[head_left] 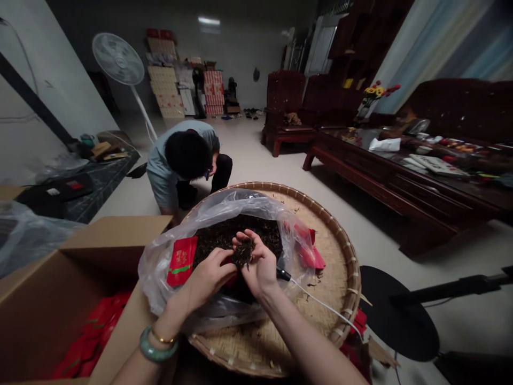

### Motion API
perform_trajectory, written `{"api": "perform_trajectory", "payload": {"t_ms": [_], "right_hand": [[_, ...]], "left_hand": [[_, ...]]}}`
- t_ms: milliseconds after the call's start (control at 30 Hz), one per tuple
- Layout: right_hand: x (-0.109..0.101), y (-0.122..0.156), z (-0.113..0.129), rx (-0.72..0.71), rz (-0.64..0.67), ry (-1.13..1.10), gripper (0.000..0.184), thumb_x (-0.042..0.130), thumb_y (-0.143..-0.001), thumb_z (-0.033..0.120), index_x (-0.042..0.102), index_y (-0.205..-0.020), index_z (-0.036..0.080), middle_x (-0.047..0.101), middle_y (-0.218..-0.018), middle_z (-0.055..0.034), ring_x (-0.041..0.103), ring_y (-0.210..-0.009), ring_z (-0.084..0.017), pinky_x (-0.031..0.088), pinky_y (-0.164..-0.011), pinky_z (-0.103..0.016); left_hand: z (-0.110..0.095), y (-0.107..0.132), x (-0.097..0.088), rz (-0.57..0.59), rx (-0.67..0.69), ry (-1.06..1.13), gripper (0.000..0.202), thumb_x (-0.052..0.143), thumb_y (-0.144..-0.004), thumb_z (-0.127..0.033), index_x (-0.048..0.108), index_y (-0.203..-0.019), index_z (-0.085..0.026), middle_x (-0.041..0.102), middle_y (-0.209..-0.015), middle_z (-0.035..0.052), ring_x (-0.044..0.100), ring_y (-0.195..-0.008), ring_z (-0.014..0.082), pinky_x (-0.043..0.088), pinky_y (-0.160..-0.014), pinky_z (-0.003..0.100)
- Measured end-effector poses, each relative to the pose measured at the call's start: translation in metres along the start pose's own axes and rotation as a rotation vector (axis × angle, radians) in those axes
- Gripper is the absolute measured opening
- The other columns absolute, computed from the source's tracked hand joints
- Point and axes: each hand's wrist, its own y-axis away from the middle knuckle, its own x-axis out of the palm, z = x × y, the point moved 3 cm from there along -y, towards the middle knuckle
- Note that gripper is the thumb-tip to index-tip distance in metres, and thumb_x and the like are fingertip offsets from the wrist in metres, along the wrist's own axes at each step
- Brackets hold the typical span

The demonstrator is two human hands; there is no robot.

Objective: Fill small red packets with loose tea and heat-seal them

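A clear plastic bag (224,206) full of dark loose tea leaves (224,235) lies open on a round woven bamboo tray (340,240). My right hand (258,267) is cupped over the bag with a clump of tea leaves (243,252) in its fingers. My left hand (208,278), with a green bangle on the wrist, is closed beside it on something red, mostly hidden. A red packet (182,261) leans against the bag's left side. More red packets (306,248) lie inside the bag at the right.
An open cardboard box (72,278) holding red packets stands at the left. Another person (180,160) crouches beyond the tray. A white cable (320,302) crosses the tray. A black round stand base (396,315) is at the right, a dark wooden table (401,176) behind it, a fan (118,59) at the back left.
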Motion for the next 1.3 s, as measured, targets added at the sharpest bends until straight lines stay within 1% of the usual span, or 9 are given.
{"api": "perform_trajectory", "payload": {"t_ms": [100, 167, 300, 433, 667, 967, 1067, 1200, 1300], "right_hand": [[-0.002, -0.001, -0.005, -0.048, 0.026, 0.165, 0.049, 0.039, -0.047, 0.003, 0.064, -0.086, 0.021, 0.066, -0.088, 0.0017, 0.058, -0.091, -0.015, 0.043, -0.088, -0.028], [-0.003, -0.001, -0.005, -0.104, 0.035, 0.322, 0.05, 0.039, -0.046, 0.002, 0.064, -0.084, 0.021, 0.065, -0.086, 0.002, 0.055, -0.09, -0.016, 0.041, -0.088, -0.027], [-0.006, -0.001, -0.002, -0.218, 0.09, 0.636, 0.048, 0.041, -0.05, 0.0, 0.066, -0.085, 0.022, 0.063, -0.089, 0.0018, 0.053, -0.094, -0.017, 0.038, -0.095, -0.029], [-0.007, -0.001, 0.0, -0.258, 0.204, 0.832, 0.052, 0.042, -0.056, -0.001, 0.066, -0.095, 0.023, 0.063, -0.101, 0.0009, 0.052, -0.103, -0.018, 0.033, -0.103, -0.033], [-0.012, 0.001, 0.002, -0.261, 0.337, 0.98, 0.057, 0.045, -0.063, -0.001, 0.062, -0.112, 0.023, 0.06, -0.118, -0.002, 0.051, -0.114, -0.017, 0.029, -0.109, -0.037], [-0.015, 0.004, 0.004, -0.332, 0.601, 1.307, 0.075, 0.035, -0.061, -0.003, 0.041, -0.132, 0.018, 0.041, -0.14, -0.0074, 0.034, -0.132, -0.017, 0.021, -0.114, -0.042], [-0.011, 0.004, 0.005, -0.378, 0.635, 1.357, 0.076, 0.032, -0.061, -0.004, 0.037, -0.134, 0.019, 0.031, -0.146, -0.0082, 0.025, -0.137, -0.017, 0.017, -0.115, -0.044], [-0.007, 0.008, 0.008, -0.413, 0.664, 1.37, 0.077, 0.032, -0.062, -0.004, 0.034, -0.135, 0.021, 0.023, -0.149, -0.0082, 0.019, -0.139, -0.018, 0.016, -0.115, -0.046], [-0.006, 0.01, 0.01, -0.441, 0.644, 1.335, 0.075, 0.033, -0.064, -0.003, 0.034, -0.135, 0.023, 0.02, -0.149, -0.0071, 0.017, -0.14, -0.019, 0.02, -0.114, -0.046]], "left_hand": [[0.004, 0.003, 0.003, -0.046, -0.022, 0.039, 0.02, 0.051, -0.086, -0.013, 0.066, -0.096, -0.023, 0.059, -0.111, 0.0087, 0.054, -0.1, 0.0195, 0.052, -0.082, 0.034], [0.006, 0.005, 0.004, -0.088, -0.03, 0.058, 0.017, 0.052, -0.086, -0.015, 0.066, -0.093, -0.022, 0.06, -0.11, 0.009, 0.055, -0.099, 0.0197, 0.052, -0.082, 0.035], [0.009, 0.009, 0.005, -0.139, -0.023, 0.055, 0.015, 0.053, -0.086, -0.018, 0.067, -0.089, -0.022, 0.06, -0.107, 0.0098, 0.055, -0.1, 0.0206, 0.053, -0.081, 0.036], [0.009, 0.01, 0.005, -0.137, -0.023, 0.056, 0.014, 0.054, -0.085, -0.018, 0.067, -0.087, -0.022, 0.061, -0.105, 0.009, 0.054, -0.101, 0.0209, 0.053, -0.082, 0.036], [0.007, 0.008, 0.003, -0.153, -0.007, 0.046, 0.013, 0.053, -0.086, -0.019, 0.066, -0.083, -0.02, 0.061, -0.103, 0.0093, 0.053, -0.101, 0.0217, 0.052, -0.082, 0.037], [0.006, 0.005, 0.003, -0.126, -0.019, 0.056, 0.011, 0.054, -0.086, -0.018, 0.064, -0.084, -0.019, 0.059, -0.097, 0.0075, 0.051, -0.101, 0.0213, 0.051, -0.082, 0.036], [0.006, 0.006, 0.003, -0.141, -0.012, 0.041, 0.01, 0.054, -0.086, -0.018, 0.064, -0.083, -0.018, 0.059, -0.098, 0.0081, 0.051, -0.102, 0.0219, 0.051, -0.083, 0.036], [0.007, 0.007, 0.003, -0.163, -0.021, 0.046, 0.01, 0.054, -0.086, -0.017, 0.063, -0.082, -0.018, 0.058, -0.099, 0.0088, 0.051, -0.102, 0.022, 0.052, -0.081, 0.036], [0.007, 0.009, 0.002, -0.189, -0.015, 0.05, 0.01, 0.054, -0.086, -0.018, 0.063, -0.084, -0.018, 0.058, -0.102, 0.0093, 0.051, -0.102, 0.0218, 0.052, -0.082, 0.036]]}}
